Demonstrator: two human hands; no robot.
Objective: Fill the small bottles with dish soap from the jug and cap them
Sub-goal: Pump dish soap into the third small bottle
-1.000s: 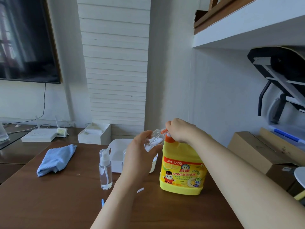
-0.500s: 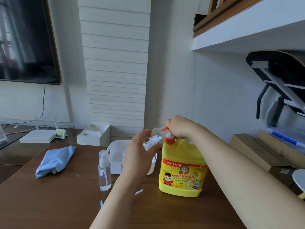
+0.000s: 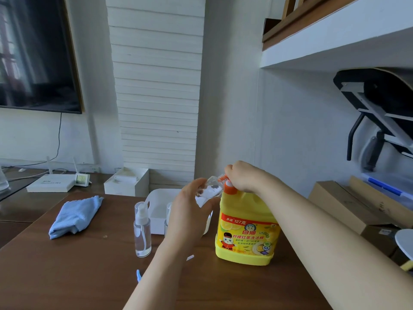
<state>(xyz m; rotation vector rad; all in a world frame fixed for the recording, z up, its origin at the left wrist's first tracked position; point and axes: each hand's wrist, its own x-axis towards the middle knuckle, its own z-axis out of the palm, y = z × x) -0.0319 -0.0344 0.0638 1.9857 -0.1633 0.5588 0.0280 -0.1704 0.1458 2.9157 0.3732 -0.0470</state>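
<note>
Two sets of fingers meet at the top of the jug. Those of the right hand (image 3: pixel 243 175) are curled down over the orange pump head (image 3: pixel 221 177) and closed on it. Those of the left hand (image 3: pixel 190 211) wrap the small clear plastic bottle (image 3: pixel 211 189), holding it tilted with its open mouth against the orange spout.

A second ago the right hand sat right down on the orange collar, with the pump pushed in. It has since lifted, and a short piece of white stem shows between hand and collar — the pump looks to have sprung back from a stroke. The left hand has hardly shifted, so the bottle's mouth has stayed at the spout. I judge that one dose has gone in and another is due. How much soap the held bottle contains I cannot tell, since glare and fingers hide it.

Below, the tall yellow plastic dish-soap jug (image 3: pixel 245 231) stands upright on the dark wooden tabletop (image 3: pixel 67 269), as before. To its left a clear bottle with a white pump cap (image 3: pixel 142 229) stands capped, just in front of a white plastic tray (image 3: pixel 156 198). A second bottle (image 3: pixel 168 211) is half hidden behind the left hand. A folded blue cloth (image 3: pixel 76 215) lies well apart to the left. The filling seems mid-way — the held bottle has yet to get its cap.
</note>
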